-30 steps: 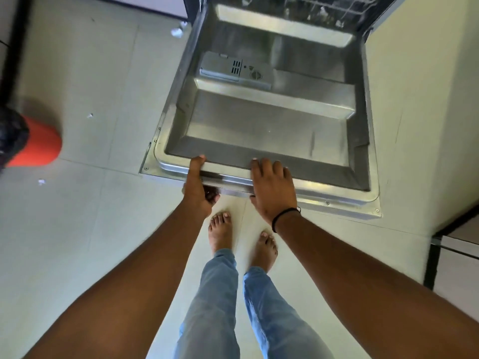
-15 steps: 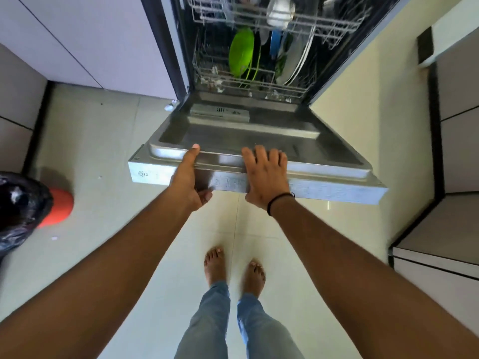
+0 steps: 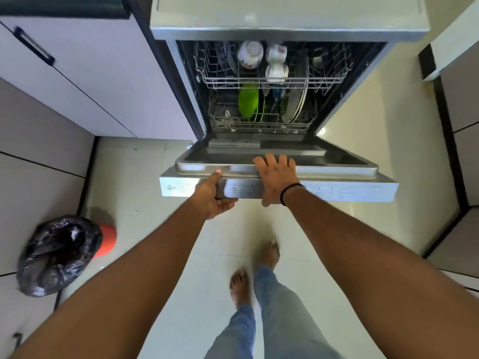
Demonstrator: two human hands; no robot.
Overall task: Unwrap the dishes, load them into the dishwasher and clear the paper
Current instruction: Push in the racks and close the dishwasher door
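The steel dishwasher door (image 3: 344,187) is partly raised, its top edge toward me. My left hand (image 3: 213,196) grips that edge from below, thumb on the rim. My right hand (image 3: 274,177) lies over the edge, fingers curled onto the inner lip. Inside, the upper rack (image 3: 272,81) carries white cups (image 3: 276,60), and the lower rack (image 3: 259,123) holds a green plate (image 3: 248,101) and white plates (image 3: 295,104) standing on edge.
A red bin lined with a black bag (image 3: 57,252) stands on the floor at the left. Pale cabinets (image 3: 85,81) flank the dishwasher on the left, more cabinet fronts (image 3: 464,125) on the right. My bare feet (image 3: 268,255) are on the tiled floor below the door.
The door has swung upward from nearly flat to partly raised, both hands staying on its edge. My view has lifted, showing the loaded racks. One foot has stepped forward.
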